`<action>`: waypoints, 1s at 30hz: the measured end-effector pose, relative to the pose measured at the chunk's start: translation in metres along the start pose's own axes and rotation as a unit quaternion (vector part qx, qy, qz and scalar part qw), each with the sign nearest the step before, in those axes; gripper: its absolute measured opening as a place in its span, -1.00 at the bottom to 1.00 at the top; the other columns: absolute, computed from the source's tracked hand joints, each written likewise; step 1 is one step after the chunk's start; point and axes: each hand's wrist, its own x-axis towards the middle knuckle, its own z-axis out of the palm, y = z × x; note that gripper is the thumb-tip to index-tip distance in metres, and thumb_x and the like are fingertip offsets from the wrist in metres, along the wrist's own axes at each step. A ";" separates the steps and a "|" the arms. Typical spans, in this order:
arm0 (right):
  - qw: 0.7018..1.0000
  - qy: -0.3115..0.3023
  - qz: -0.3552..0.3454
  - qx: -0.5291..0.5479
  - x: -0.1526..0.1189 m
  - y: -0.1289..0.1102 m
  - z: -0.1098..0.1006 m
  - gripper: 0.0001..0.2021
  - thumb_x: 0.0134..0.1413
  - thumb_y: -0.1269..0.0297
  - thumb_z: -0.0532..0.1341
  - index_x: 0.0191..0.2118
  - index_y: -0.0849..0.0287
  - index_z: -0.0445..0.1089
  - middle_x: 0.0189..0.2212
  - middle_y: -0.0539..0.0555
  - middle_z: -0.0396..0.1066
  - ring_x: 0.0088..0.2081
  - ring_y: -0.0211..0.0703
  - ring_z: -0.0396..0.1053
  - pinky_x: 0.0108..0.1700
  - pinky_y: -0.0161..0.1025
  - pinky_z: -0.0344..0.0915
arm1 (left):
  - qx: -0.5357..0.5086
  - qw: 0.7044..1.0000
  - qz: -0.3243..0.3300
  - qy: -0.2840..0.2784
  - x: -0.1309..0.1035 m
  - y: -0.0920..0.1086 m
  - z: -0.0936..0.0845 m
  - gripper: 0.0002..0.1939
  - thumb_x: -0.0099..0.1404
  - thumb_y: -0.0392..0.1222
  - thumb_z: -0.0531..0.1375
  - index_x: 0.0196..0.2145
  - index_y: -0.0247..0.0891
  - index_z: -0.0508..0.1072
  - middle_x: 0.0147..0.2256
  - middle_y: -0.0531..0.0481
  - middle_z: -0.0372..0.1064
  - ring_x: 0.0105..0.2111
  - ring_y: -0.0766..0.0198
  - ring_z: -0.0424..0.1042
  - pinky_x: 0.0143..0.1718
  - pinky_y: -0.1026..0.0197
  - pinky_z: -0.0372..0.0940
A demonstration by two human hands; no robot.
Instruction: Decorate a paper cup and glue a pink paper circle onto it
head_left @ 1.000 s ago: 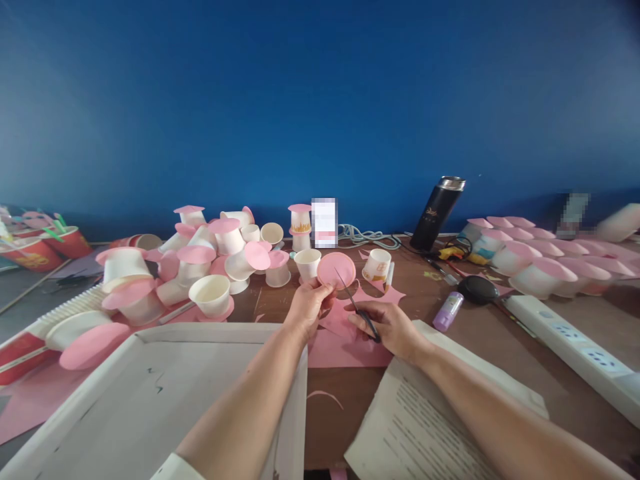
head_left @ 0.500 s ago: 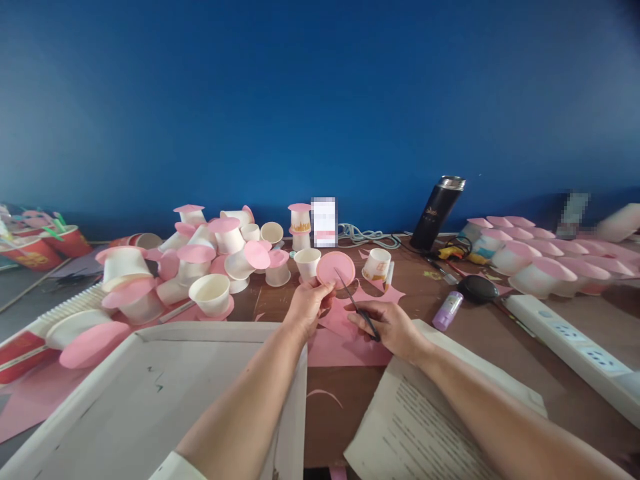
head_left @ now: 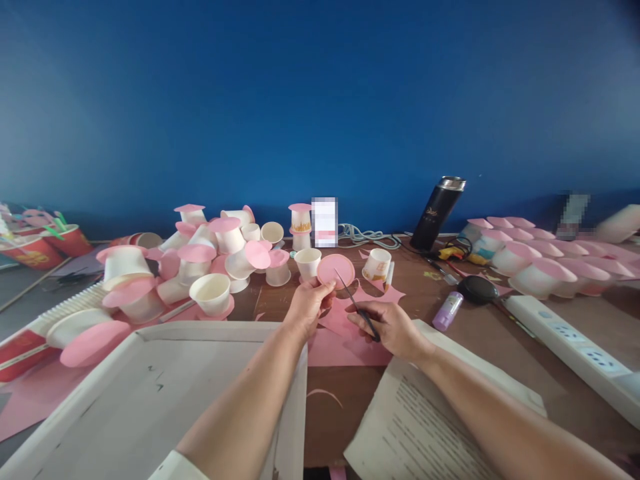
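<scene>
Between thumb and fingers, my left hand (head_left: 311, 305) pinches the lower left edge of a round pink paper disc (head_left: 333, 268), which faces me with a paler rim. My right hand (head_left: 383, 327) is closed around dark-handled scissors (head_left: 367, 319); their narrow blades point up and left, with the tip over the disc. Whether the tip touches the paper I cannot tell. Below both hands lies a pink paper sheet (head_left: 345, 347) with cut curved edges. A white paper cup (head_left: 307, 264) stands behind my left hand, and an upside-down cup (head_left: 377, 265) behind the disc to the right.
Paper cups with pink discs crowd the left, several more (head_left: 543, 273) the right. A white tray (head_left: 175, 393) fills the front left. Also here are a printed page (head_left: 410, 420), a glue stick (head_left: 447, 311), a black flask (head_left: 436, 215), a power strip (head_left: 570, 340) and a blue wall (head_left: 320, 100).
Almost nothing differs. Both hands, the disc and the scissors stay in nearly the same place; the view has shifted very slightly.
</scene>
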 end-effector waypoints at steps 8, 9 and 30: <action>1.000 -0.005 -0.002 0.001 -0.002 -0.005 0.002 -0.58 -0.01 -0.01 0.25 -0.19 0.28 0.45 -0.64 -0.05 0.26 -0.62 -0.35 0.21 -0.54 -0.35 0.20 | -0.008 1.000 0.000 0.006 -0.003 0.003 0.003 -0.74 -0.05 -0.14 0.34 -0.43 -0.35 0.45 -0.57 0.05 0.27 -0.62 0.51 0.17 -0.58 0.41 0.06; 1.000 -0.007 -0.004 0.003 -0.002 -0.005 0.002 -0.59 -0.01 -0.01 0.26 -0.19 0.27 0.45 -0.64 -0.06 0.25 -0.62 -0.36 0.20 -0.54 -0.36 0.20 | -0.011 1.000 0.001 0.009 -0.003 0.003 0.003 -0.74 -0.05 -0.13 0.35 -0.44 -0.34 0.43 -0.57 0.05 0.26 -0.62 0.51 0.17 -0.58 0.41 0.06; 0.999 -0.023 0.035 0.022 -0.001 -0.011 -0.002 -0.50 -0.08 -0.06 0.28 -0.14 0.28 0.47 -0.61 0.01 0.37 -0.62 -0.32 0.27 -0.56 -0.34 0.23 | 0.025 0.999 0.031 0.021 0.004 0.005 -0.006 -0.70 -0.02 -0.11 0.33 -0.52 -0.31 0.29 -0.65 0.16 0.08 -0.68 0.55 -0.01 -0.66 0.40 -0.15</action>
